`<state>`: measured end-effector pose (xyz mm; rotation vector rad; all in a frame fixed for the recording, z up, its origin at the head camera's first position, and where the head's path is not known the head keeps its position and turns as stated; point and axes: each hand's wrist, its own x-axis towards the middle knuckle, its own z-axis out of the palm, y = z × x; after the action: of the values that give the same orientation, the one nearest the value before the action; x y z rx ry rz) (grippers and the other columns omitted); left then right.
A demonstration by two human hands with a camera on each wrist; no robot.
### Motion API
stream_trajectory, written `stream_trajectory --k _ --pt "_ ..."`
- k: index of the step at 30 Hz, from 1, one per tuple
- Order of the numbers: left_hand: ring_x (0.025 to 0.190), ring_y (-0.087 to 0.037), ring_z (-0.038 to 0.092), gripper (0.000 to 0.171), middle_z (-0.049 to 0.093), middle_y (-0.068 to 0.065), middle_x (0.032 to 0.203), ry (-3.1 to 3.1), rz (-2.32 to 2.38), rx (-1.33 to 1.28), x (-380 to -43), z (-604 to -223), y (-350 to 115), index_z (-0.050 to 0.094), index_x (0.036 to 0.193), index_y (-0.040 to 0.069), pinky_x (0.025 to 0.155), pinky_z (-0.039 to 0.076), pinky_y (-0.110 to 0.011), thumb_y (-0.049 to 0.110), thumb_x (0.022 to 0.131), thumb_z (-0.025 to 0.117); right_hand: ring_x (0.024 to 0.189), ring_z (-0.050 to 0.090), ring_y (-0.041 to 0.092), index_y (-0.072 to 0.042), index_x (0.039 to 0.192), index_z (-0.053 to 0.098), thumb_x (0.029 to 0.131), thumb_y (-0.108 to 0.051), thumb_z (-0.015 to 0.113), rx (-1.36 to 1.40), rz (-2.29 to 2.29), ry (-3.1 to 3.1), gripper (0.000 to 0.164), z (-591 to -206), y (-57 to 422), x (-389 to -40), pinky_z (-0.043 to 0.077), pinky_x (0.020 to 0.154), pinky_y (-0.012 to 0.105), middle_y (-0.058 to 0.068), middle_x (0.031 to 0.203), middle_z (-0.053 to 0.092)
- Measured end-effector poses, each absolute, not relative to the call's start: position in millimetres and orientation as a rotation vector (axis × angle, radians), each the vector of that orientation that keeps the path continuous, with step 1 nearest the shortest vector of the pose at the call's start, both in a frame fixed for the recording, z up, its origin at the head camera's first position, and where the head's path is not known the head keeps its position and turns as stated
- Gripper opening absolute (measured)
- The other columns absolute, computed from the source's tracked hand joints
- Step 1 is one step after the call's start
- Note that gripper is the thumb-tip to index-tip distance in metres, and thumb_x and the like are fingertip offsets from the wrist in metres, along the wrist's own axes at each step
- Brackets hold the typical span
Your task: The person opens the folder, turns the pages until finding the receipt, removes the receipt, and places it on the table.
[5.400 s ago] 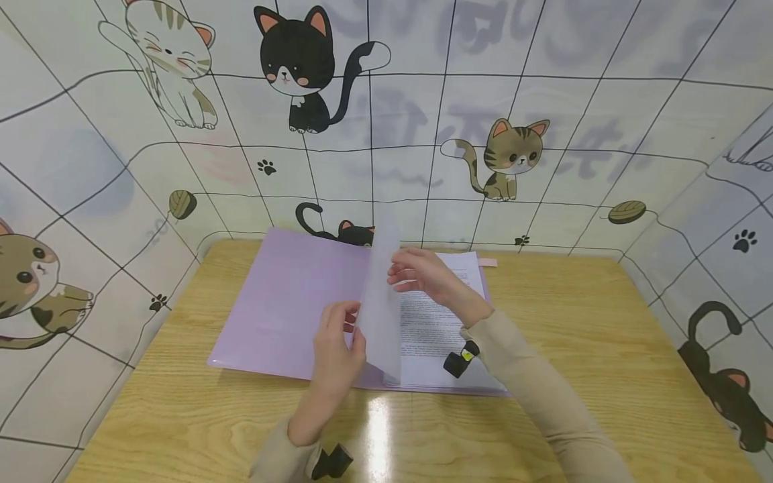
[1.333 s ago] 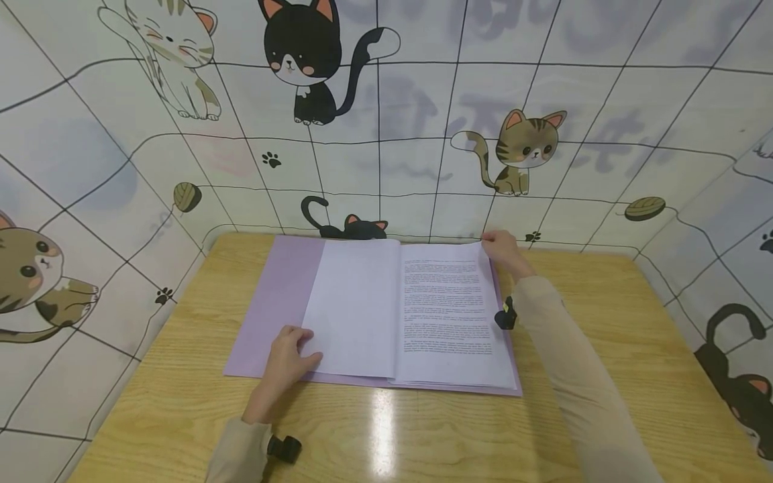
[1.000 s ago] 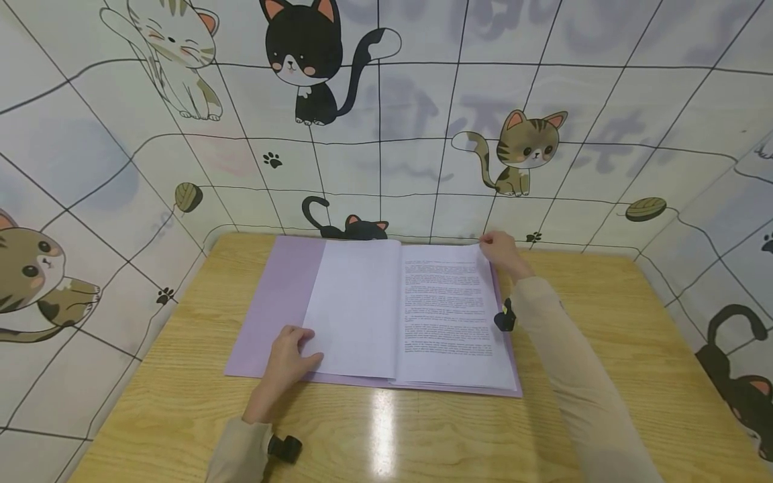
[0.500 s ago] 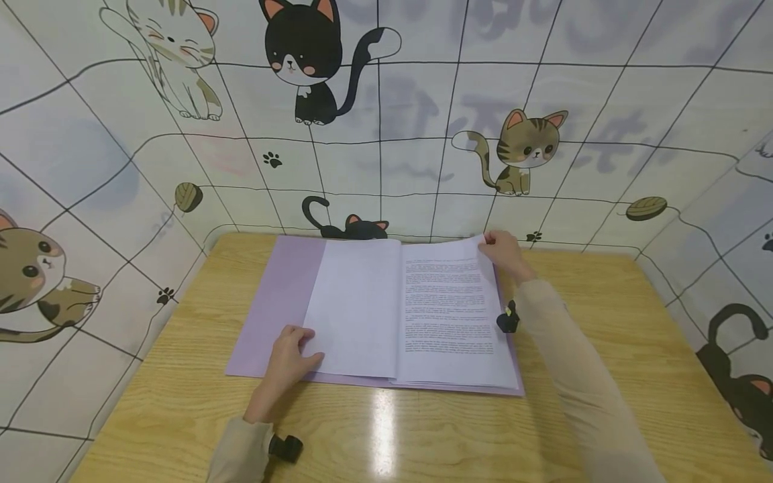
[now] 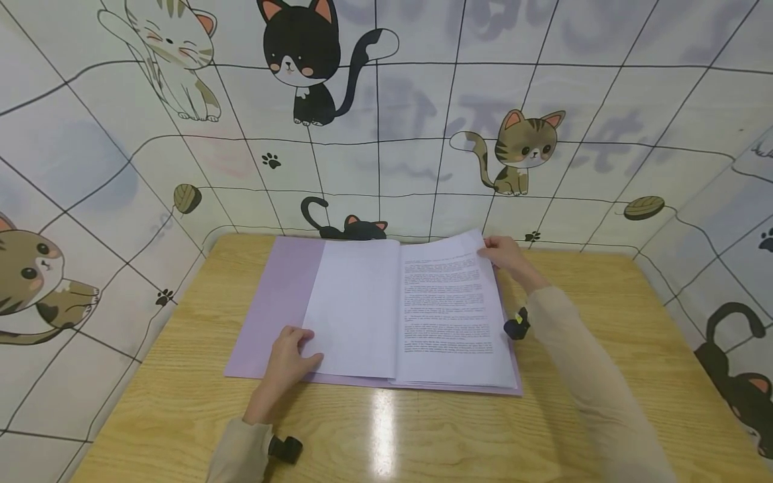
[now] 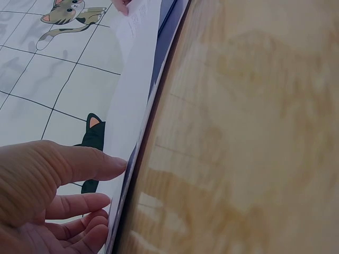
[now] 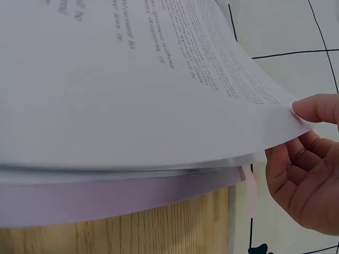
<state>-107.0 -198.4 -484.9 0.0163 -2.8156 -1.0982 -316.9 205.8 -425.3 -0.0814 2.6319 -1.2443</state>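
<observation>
A purple folder [image 5: 260, 308] lies spread on the table, holding paper sheets. Its left side carries a blank white sheet [image 5: 356, 308]; on the right is a printed page [image 5: 449, 302] with lines of text. My right hand [image 5: 507, 256] pinches that page near its top right corner, and the corner is lifted. In the right wrist view the page [image 7: 132, 116] bows up from the sheets below, between thumb and fingers. My left hand [image 5: 290, 355] rests on the lower left edge of the blank sheet, fingers relaxed, thumb spread apart.
The wooden table [image 5: 386, 436] runs up to a white grid-patterned wall covering [image 5: 417, 161] with cartoon cats. Black wrist cameras sit on both sleeves. A pale pink tab [image 7: 251, 190] sticks out beyond the folder's edge in the right wrist view.
Earlier both hands turned a sheet over to the left. Since then my right hand has taken the printed page's top right corner and raised it slightly. The left hand has stayed in place lately.
</observation>
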Motion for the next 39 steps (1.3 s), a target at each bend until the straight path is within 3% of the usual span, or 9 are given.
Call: stream_trajectory --k 5,16,39 --pt "0.088 -0.031 0.053 0.036 0.054 -0.020 0.098 -2.813 -1.103 0.010 -107 -485 -198 0.062 0.100 -0.011 0.081 0.048 -0.044 0.001 0.069 0.077 0.089 0.054 0.025 0.007 0.127 0.048 0.093 -0.017 0.048 -0.107 -1.258 2.544 0.041 -421 208 -308 0.046 0.073 0.032 0.022 0.112 0.057" --pt "0.090 -0.032 0.053 0.037 0.053 -0.020 0.098 -2.802 -1.110 0.002 -107 -486 -198 0.062 0.100 -0.011 0.082 0.047 -0.046 0.001 0.068 0.076 0.084 0.062 0.023 0.001 0.125 0.052 0.094 -0.018 0.051 -0.218 -1.289 2.467 0.037 -424 215 -288 0.050 0.071 0.034 0.020 0.110 0.061" --pt "0.092 -0.035 0.053 0.037 0.053 -0.022 0.100 -2.807 -1.105 -0.002 -107 -488 -199 0.062 0.100 -0.011 0.084 0.046 -0.049 0.002 0.069 0.077 0.086 0.065 0.023 0.005 0.126 0.050 0.094 -0.018 0.052 -0.202 -1.468 2.282 0.039 -406 199 -253 0.053 0.072 0.034 0.022 0.114 0.060"
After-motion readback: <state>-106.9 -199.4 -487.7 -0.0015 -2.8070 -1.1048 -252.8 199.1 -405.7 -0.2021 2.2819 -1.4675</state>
